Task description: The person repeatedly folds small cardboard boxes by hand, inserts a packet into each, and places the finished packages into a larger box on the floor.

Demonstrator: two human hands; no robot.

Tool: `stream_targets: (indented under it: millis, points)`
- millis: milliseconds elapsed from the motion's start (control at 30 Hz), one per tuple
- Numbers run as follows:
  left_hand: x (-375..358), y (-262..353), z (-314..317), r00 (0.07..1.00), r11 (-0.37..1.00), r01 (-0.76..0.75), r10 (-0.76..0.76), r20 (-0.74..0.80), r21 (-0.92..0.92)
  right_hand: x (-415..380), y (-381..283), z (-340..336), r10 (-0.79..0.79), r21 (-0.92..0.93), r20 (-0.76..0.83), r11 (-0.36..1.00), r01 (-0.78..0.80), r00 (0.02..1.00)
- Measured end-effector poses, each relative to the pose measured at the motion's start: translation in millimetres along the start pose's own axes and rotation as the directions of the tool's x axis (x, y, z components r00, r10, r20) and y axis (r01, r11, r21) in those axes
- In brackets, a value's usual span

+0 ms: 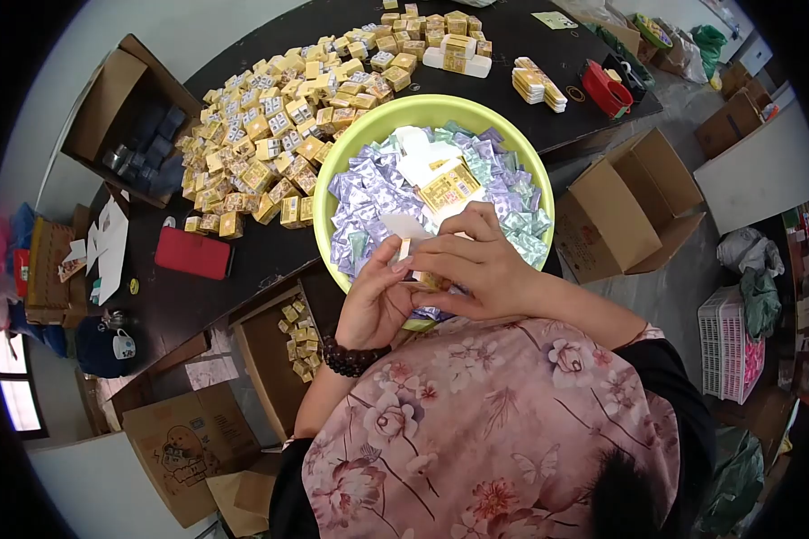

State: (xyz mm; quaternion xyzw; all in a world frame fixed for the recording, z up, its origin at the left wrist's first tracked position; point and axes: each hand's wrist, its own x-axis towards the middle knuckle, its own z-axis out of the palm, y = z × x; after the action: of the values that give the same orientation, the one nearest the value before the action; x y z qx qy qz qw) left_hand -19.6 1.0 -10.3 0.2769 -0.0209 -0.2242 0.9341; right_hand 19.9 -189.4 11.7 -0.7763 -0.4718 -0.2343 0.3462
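My left hand [375, 292] and my right hand [481, 265] meet over the near rim of a yellow-green basin [329, 153]. Between them is a small yellow and white carton [431, 280] with a white flap raised, mostly covered by my fingers. Purple sachets [368, 184] and green sachets [526, 225] fill the basin. Unfolded yellow and white cartons [449, 187] lie on top of the sachets, just beyond my right hand. A large heap of small yellow boxes [279, 126] covers the table left of the basin.
The dark table [189, 301] also holds a red phone case [193, 252], stacked flat cartons [537, 85] and a red container [607, 88]. Cardboard boxes stand left [121, 108] and right [625, 211]. Below the table edge, another open box [270, 359] contains several small yellow boxes.
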Motion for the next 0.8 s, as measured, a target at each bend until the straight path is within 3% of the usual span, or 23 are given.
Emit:
stream_targets:
  millis: [67,133,200,267,300,367,433,500,533,600,633,700,733,800]
  points:
    - [-0.8,-1.5,-1.9,0.999,0.999,0.043,-0.043,0.004,0.01,-2.4,0.7,0.4,0.038,0.047,0.026,0.998,-0.04,0.999]
    - [1.1,-6.2,-5.8,0.996,0.977,-0.069,0.079,-0.043,0.2,-4.6,-0.1,2.4,0.075,0.089,0.051,0.993,-0.079,0.996]
    - [1.9,-4.6,0.9,0.995,0.97,-0.069,0.083,-0.051,0.235,-8.0,-3.9,7.5,0.343,0.379,0.036,0.865,-0.33,0.939]
    - [3.1,-4.7,3.9,0.994,0.961,-0.071,0.089,-0.057,0.269,-9.8,3.6,15.4,0.326,0.468,0.053,0.827,-0.312,0.944]
    - [3.5,-5.6,3.7,0.997,0.985,-0.05,0.06,-0.053,0.168,-10.0,6.4,17.3,0.309,0.554,0.068,0.779,-0.294,0.949]
    - [3.5,-7.0,2.4,0.999,0.998,-0.027,0.03,-0.044,0.065,-9.0,7.0,14.5,0.3,0.497,0.055,0.819,-0.287,0.952]
    - [1.4,-8.1,-0.4,0.996,0.981,-0.077,0.084,-0.032,0.177,-7.4,6.7,9.7,0.291,0.44,0.043,0.853,-0.28,0.956]
    - [1.7,-11.8,-4.5,0.991,0.974,-0.111,0.123,-0.051,0.197,-4.8,7.2,4.6,0.319,0.637,0.108,0.705,-0.312,0.942]
    - [1.9,-13.9,-6.3,0.984,0.965,-0.144,0.162,-0.07,0.218,-4.1,6.4,7.0,0.319,0.638,0.108,0.704,-0.312,0.941]
    - [2.7,-16.4,-8.1,0.979,0.946,-0.16,0.189,-0.079,0.283,-2.6,4.6,14.3,0.437,0.805,0.154,0.464,-0.369,0.886]
    - [3.5,-17.5,-8.7,0.972,0.921,-0.176,0.218,-0.086,0.347,-3.7,5.3,15.3,0.438,0.805,0.153,0.465,-0.369,0.886]
    - [4.9,-19.9,-10.8,0.968,0.913,-0.191,0.237,-0.088,0.361,-5.0,7.5,16.7,0.517,0.872,0.19,0.302,-0.386,0.835]
    - [5.0,-20.7,-11.3,0.962,0.904,-0.208,0.259,-0.092,0.374,-5.1,9.6,15.8,0.516,0.871,0.191,0.302,-0.387,0.835]
    - [4.9,-20.8,-11.4,0.959,0.902,-0.202,0.262,-0.11,0.381,-6.0,14.2,13.4,0.373,0.755,0.152,0.554,-0.35,0.916]
